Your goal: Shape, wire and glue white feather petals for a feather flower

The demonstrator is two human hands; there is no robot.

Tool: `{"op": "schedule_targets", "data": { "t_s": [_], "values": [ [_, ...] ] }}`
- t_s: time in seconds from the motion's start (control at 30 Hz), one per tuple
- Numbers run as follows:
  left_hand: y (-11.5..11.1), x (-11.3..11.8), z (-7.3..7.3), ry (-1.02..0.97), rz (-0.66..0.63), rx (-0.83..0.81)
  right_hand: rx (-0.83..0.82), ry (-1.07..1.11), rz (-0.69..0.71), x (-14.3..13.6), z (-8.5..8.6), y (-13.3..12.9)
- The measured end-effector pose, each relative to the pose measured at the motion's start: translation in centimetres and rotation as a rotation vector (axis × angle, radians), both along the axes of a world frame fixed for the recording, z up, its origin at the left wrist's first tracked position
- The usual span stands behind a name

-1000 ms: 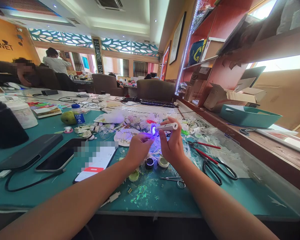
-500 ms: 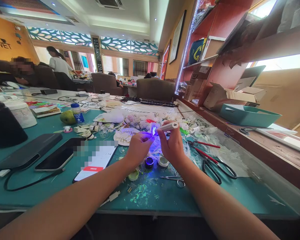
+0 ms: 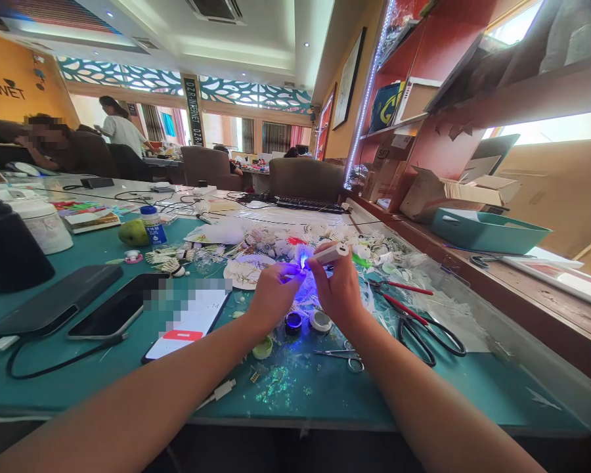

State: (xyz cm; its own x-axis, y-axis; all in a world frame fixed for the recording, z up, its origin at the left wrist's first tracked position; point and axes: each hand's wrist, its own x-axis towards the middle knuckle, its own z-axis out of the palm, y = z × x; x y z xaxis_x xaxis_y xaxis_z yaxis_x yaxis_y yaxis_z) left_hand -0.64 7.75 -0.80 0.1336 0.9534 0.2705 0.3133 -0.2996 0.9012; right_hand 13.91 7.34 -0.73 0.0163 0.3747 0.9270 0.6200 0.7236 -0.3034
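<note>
My right hand [image 3: 335, 282] is closed around a small white UV lamp [image 3: 331, 253], which throws violet light down and to the left. Close beside it, my left hand [image 3: 277, 289] pinches a small piece [image 3: 303, 261] lit up by the glow; its kind is lost in the glare. Below the hands stand a dark little jar [image 3: 293, 322] and a white-rimmed one [image 3: 320, 320]. A round white plate [image 3: 246, 270] with thin wiry pieces lies left of the hands. Small scissors [image 3: 342, 355] rest near my right wrist.
Red-handled pliers [image 3: 406, 287] and large black-handled scissors [image 3: 418, 328] lie at right. Two phones [image 3: 118, 307] [image 3: 192, 328], a power bank [image 3: 56, 302] and a black bottle [image 3: 10, 243] occupy the left. Feathery white pieces [image 3: 320, 233] fill the table behind. People work in the background.
The lamp in my right hand has tilted slightly and dipped a little. My left hand keeps its pinch in nearly the same place. The view has shifted slightly.
</note>
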Motion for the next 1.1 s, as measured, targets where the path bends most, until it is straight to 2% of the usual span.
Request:
{"op": "schedule_targets", "data": {
  "t_s": [0.47,1.1],
  "values": [
    [-0.22,0.20,0.01,0.020,-0.085,-0.168,-0.010,0.056,0.013,0.13,0.08,0.06],
    [-0.33,0.25,0.19,0.033,-0.099,-0.180,-0.061,0.095,0.030,-0.05,-0.01,-0.12]
  ]
}}
